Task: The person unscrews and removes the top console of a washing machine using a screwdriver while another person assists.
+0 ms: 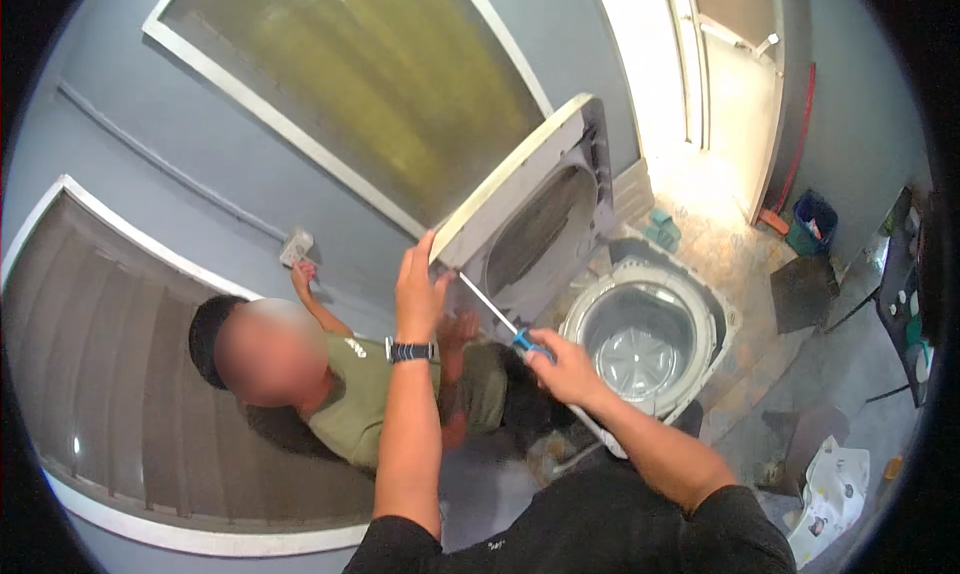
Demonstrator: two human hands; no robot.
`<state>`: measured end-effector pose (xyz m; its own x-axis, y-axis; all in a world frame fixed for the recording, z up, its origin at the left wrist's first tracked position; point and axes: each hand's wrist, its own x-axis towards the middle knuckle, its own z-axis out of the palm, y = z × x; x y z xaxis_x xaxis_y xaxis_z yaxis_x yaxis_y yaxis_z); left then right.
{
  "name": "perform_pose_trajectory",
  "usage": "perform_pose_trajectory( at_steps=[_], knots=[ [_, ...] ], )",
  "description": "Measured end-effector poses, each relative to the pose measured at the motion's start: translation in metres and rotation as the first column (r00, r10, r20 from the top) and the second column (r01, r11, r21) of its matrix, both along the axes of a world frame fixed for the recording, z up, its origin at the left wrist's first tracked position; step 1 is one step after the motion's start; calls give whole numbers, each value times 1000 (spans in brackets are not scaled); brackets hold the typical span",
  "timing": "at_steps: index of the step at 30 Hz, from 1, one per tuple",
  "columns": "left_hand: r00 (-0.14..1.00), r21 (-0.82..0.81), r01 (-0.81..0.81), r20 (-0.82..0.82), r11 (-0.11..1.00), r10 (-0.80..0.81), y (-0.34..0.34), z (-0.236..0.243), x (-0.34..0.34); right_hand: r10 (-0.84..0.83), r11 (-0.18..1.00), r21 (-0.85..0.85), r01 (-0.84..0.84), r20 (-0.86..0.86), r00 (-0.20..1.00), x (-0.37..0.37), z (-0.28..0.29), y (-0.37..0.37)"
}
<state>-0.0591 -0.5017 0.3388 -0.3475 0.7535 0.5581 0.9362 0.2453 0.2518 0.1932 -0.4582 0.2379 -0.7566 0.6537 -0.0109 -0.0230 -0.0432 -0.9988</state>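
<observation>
My right hand (566, 369) grips a screwdriver (527, 342) by its blue handle. The long metal shaft points up and left, and its tip meets the lower left corner of a washing machine's top cover (455, 236). This cover is tilted up, with its grey underside and round opening toward me. At that same corner my left hand (418, 294), with a dark watch on the wrist, holds the edge, fingers outside and thumb near the screwdriver tip. Below and right stands the open washing machine (720, 319), its metal drum (640, 349) showing.
A person in a green shirt (365, 389) crouches at left, one hand by a wall socket (296, 246), the other near the cover. A bright doorway (735, 114), a dark blue bin (815, 219), green slippers (662, 229) and a glass-like table (895, 294) lie to the right.
</observation>
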Motion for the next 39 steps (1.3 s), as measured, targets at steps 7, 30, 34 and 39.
perform_pose_trajectory(
  at_steps=[7, 30, 34, 39],
  knots=[
    [1000, 12, 8, -10, 1000, -8, 3, -6, -5, 11, 1000, 10, -11, -4, 1000, 0, -3, 2],
    [999, 12, 1, 37, 1000, -1, -2, -1, 1, -6, -149, -682, -716, -724, 690, -5, -16, 19],
    [1000, 15, 12, 14, 1000, -13, -1, -2, 1, 224, 384, -776, -501, -448, 866, -4, -6, 20],
    [999, -11, -5, 50, 1000, 5, -2, 3, 4, -127, 931, 319, 174, -162, 978, -5, -7, 10]
  ],
)
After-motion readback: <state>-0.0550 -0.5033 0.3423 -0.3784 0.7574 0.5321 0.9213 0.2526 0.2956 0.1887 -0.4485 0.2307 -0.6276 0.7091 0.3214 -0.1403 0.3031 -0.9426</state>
